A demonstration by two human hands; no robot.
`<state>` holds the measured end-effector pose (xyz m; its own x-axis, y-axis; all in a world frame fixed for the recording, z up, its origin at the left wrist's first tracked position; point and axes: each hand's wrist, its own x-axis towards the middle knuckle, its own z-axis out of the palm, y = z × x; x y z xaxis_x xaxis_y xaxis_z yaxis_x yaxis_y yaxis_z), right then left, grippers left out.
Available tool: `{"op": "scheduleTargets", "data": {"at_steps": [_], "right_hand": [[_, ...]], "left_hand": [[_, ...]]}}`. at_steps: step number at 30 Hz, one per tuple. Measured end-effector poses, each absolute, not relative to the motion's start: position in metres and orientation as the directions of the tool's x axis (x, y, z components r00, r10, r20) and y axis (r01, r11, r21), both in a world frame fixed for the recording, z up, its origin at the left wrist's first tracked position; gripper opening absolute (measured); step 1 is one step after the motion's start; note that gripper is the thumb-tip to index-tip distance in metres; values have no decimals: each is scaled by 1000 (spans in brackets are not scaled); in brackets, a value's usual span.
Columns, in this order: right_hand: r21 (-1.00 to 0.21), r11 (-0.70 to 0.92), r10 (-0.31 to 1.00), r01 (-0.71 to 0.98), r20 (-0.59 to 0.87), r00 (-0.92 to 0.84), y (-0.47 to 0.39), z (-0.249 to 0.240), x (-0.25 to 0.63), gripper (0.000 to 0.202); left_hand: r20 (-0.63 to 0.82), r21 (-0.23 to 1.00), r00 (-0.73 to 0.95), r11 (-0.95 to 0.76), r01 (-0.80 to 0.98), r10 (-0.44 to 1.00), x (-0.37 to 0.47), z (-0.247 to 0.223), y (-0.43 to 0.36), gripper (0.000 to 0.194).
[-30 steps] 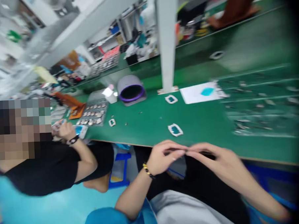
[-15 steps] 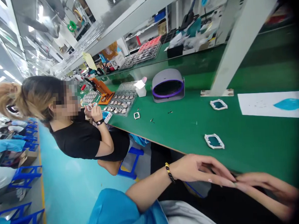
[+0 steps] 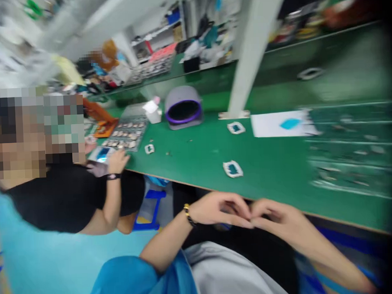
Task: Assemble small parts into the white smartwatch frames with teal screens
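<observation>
My left hand (image 3: pixel 214 210), with a beaded bracelet (image 3: pixel 187 212) at its wrist, and my right hand (image 3: pixel 277 217) meet over my lap, just in front of the bench edge. Thumb and fingers of each are pinched, and the fingertips touch. Anything between them is too small or hidden to make out. Nearest on the green bench top (image 3: pixel 196 164) lies a white square frame (image 3: pixel 227 168) with a blue-green middle. A similar white frame (image 3: pixel 242 128) lies farther back, by the foot of a post.
A grey device with a purple-rimmed opening (image 3: pixel 182 87) stands at the back. White paper (image 3: pixel 263 126) with a blue patch lies right of the post (image 3: pixel 254 40), beside clear trays (image 3: pixel 352 157). A co-worker in black (image 3: pixel 64 196) sits on the left by a tray of small parts (image 3: pixel 127 135).
My view has swung right, bringing the clear trays into sight. My hands stay together at the fingertips. The co-worker's hand has lowered to the bench.
</observation>
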<state>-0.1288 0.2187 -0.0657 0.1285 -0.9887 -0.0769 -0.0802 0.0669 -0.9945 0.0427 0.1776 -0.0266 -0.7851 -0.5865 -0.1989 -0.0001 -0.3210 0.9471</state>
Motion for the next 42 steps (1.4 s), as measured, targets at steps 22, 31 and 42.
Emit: {"op": "scheduleTargets", "data": {"at_steps": [22,31,42], "right_hand": [[-967,242,-812,84,-154,563,226,-28,-172,30],[-992,116,-819,47,-68,569,227,-24,-174,23],[-998,37,-825,-44,-56,563,229,-21,-175,29]], "left_hand": [[-100,978,-871,-210,4,-482,54,-18,175,30],[-133,960,-893,-281,-7,-431,53,-21,179,28],[-144,971,-880,-237,-37,-453,55,-28,183,28]]}}
